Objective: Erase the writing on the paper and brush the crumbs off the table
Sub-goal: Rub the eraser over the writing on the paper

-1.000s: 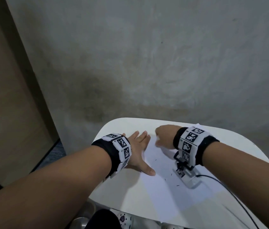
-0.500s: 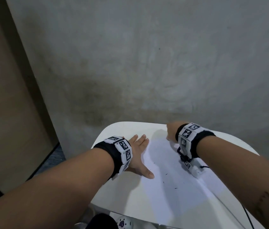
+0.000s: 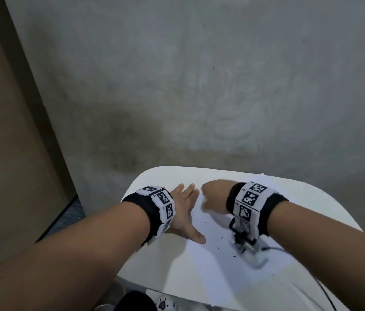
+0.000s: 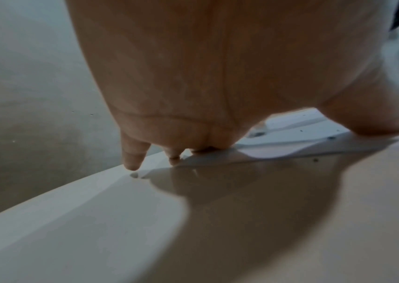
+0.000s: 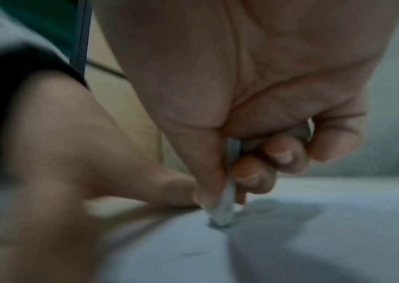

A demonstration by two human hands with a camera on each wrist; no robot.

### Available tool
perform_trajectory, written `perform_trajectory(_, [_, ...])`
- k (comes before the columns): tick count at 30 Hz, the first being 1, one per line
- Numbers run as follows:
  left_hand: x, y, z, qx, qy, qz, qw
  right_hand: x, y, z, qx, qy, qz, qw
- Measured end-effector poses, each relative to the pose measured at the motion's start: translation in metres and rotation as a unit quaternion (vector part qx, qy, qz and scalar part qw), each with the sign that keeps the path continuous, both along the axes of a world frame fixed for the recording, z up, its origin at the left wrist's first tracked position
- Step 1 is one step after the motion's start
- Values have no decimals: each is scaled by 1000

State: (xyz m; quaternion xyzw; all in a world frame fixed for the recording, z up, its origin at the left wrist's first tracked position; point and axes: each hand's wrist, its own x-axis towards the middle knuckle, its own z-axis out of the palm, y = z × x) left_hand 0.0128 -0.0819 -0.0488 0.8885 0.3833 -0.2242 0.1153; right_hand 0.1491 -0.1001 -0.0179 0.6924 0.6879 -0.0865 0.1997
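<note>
Left hand (image 3: 185,212): fingers straight and spread, palm down, pressing the left edge of the paper (image 3: 219,261) against the table (image 3: 154,272); thumb (image 3: 196,235) on the sheet.
Paper: white sheet, flat on the white round-cornered table, between the two hands; small dark crumbs (image 3: 218,248) scattered over its middle. Any writing is too faint to make out.
Right hand (image 3: 214,197): fingers curled, pinching a small white eraser (image 5: 225,208), its lower end touching the paper just beside the left fingertips.
</note>
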Motion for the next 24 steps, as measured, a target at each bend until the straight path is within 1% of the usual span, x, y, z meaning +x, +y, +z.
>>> perform_trajectory(2, [-1,-1,2,2,-1,-5,1000,-11,-6,-1,-23,28,1,999])
perform_trajectory(3, [0,-2,3,0,1,-6,1000,-4,-5,0,-18,28,-14,999])
perform_trajectory(6, [0,-3,6,-9,-6,9,1000,28,4,11,-4,-4,-66,998])
perform_trajectory(7, [0,-3,7,-9,-7,12,1000,33,5,13,4,-16,-65,998])
perform_trajectory(9, [0,-6,9,-4,-10,5,1000,21,7,12,17,-28,-34,999])
perform_trajectory(11, [1,-11,11,9,-18,-11,1000,-3,8,6,-9,-3,-2,1000])
perform_trajectory(13, [0,-13,11,14,-28,-15,999,-19,12,0,-35,6,8,999])
perform_trajectory(15, [0,-8,8,12,-20,-8,1000,-9,17,0,-17,7,-29,999])
perform_trajectory(17, [-1,-3,3,-6,-9,8,1000,13,19,5,11,-14,-70,997])
perform_trajectory(20, [-2,-1,1,-13,-11,12,1000,33,19,8,32,-32,-90,995])
perform_trajectory(21, [-3,-1,1,-9,-12,10,1000,38,20,8,38,-14,-98,994])
perform_trajectory(22, [-3,-2,2,-6,-10,6,1000,44,19,7,42,21,-123,991])
perform_trajectory(24, [-4,-1,2,7,3,-3,1000,66,13,10,58,122,-180,974])
